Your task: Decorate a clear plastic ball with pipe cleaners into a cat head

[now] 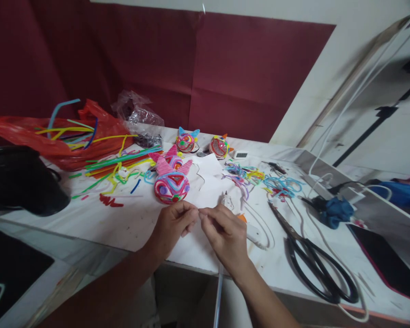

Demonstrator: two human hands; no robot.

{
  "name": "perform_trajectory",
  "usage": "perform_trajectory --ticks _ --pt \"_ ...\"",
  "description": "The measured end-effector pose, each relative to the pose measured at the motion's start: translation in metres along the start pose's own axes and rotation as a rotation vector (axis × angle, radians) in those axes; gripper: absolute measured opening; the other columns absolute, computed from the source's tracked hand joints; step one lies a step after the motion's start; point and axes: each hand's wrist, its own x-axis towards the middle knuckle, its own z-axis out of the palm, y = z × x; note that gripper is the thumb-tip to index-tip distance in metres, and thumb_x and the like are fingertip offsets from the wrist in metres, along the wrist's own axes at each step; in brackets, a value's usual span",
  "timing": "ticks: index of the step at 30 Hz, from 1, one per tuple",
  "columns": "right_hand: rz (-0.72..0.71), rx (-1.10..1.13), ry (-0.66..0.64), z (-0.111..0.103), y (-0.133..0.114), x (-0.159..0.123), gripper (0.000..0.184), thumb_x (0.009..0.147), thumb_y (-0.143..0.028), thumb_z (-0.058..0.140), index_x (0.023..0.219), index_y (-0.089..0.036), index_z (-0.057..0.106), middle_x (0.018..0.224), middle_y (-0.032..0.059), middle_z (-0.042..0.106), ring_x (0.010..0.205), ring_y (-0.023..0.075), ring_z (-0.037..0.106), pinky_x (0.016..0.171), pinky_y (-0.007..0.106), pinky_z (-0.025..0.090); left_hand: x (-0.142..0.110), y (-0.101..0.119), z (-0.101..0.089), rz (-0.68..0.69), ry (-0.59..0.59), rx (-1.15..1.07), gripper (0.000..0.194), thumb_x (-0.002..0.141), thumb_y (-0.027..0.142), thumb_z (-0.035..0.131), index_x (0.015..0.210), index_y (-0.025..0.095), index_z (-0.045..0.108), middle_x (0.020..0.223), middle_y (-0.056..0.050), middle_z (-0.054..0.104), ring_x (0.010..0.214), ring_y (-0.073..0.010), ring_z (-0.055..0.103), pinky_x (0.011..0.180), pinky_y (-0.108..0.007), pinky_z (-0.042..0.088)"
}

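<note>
My left hand [173, 223] and my right hand [225, 232] meet fingertip to fingertip above a white sheet of paper [208, 182] on the white table [130, 223]. Both pinch something small and thin between them that I cannot make out. Just beyond my left hand stands a pink pipe-cleaner head with horns [171, 182]. Two smaller pipe-cleaner heads [187, 140] [219, 146] sit farther back. A glue gun [251, 230] lies under and right of my right hand.
Large black scissors [314, 259] lie at the right. Loose pipe cleaners [116, 166] spill from a red plastic bag [54, 136] at left; blue and multicoloured tangles [280, 184] lie at centre right. A black bag [20, 180] sits far left, a dark tablet [386, 264] far right.
</note>
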Motion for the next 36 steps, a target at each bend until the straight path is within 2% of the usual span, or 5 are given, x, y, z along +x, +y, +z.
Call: perform_trajectory --ticks 14,22,26,32,36 --pt "0.103 -0.022 0.033 0.008 -0.003 -0.005 0.018 0.095 -0.015 0.061 0.079 -0.019 0.068 0.065 -0.0033 0.062 0.053 0.009 0.053 0.053 0.02 0.042 -0.003 -0.002 0.007 -0.019 0.034 -0.025 0.03 0.073 0.045 0.076 0.07 0.017 0.065 0.049 0.007 0.049 0.044 -0.0066 0.037 0.043 -0.021 0.028" --pt "0.516 0.23 -0.031 0.009 0.002 -0.004 0.032 0.099 -0.033 0.056 0.072 -0.019 0.065 0.056 -0.0058 0.05 0.05 0.0095 0.046 0.048 0.02 0.038 -0.001 0.003 0.009 -0.087 0.031 -0.13 0.03 0.07 0.044 0.077 0.07 0.017 0.065 0.047 0.007 0.048 0.042 -0.0056 0.032 0.041 -0.02 0.022" --pt "0.336 0.222 -0.11 0.003 0.006 -0.001 0.014 0.096 -0.024 0.065 0.095 -0.019 0.078 0.062 -0.0054 0.056 0.051 0.0094 0.048 0.049 0.02 0.04 -0.002 0.003 0.005 -0.122 0.002 -0.178 0.037 0.067 0.048 0.082 0.068 0.017 0.062 0.047 0.007 0.048 0.042 -0.0052 0.031 0.042 -0.02 0.021" --pt "-0.147 -0.064 -0.131 0.002 0.006 0.006 0.019 0.103 -0.014 0.056 0.1 -0.015 0.075 0.069 -0.0002 0.062 0.058 0.0117 0.058 0.055 0.021 0.045 0.0 0.002 -0.003 -0.156 -0.065 -0.174 0.045 0.07 0.055 0.082 0.067 0.016 0.06 0.052 0.004 0.05 0.044 -0.0054 0.035 0.043 -0.021 0.023" --pt "-0.184 -0.124 -0.128 0.006 0.006 0.012 0.018 0.104 -0.015 0.054 0.098 -0.015 0.072 0.072 0.0008 0.065 0.062 0.0123 0.061 0.059 0.022 0.047 -0.001 0.003 -0.013 -0.064 -0.081 -0.003 0.039 0.081 0.055 0.072 0.076 0.016 0.066 0.057 0.002 0.056 0.046 -0.0083 0.042 0.045 -0.022 0.03"
